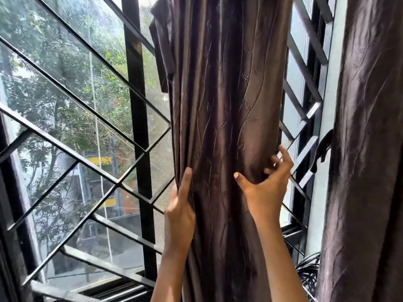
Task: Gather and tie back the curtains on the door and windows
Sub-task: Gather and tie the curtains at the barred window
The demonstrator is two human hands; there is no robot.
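The curtain (224,105) gripped by the left hand (180,212) and right hand (265,188) is brown cloth with a satin sheen and a raised line pattern. Left of the hands, the window grille (65,147) is smooth black-painted metal, backed by fine mesh (161,153). Right of them, a second curtain (366,149) is similar sheeny cloth, more crumpled.

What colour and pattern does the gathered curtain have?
The curtain is dark brown with embossed wavy lines; head view.

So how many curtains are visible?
2. A gathered curtain hangs centre, gripped by the left hand and right hand; a second curtain hangs at the right edge. Others may be hidden.
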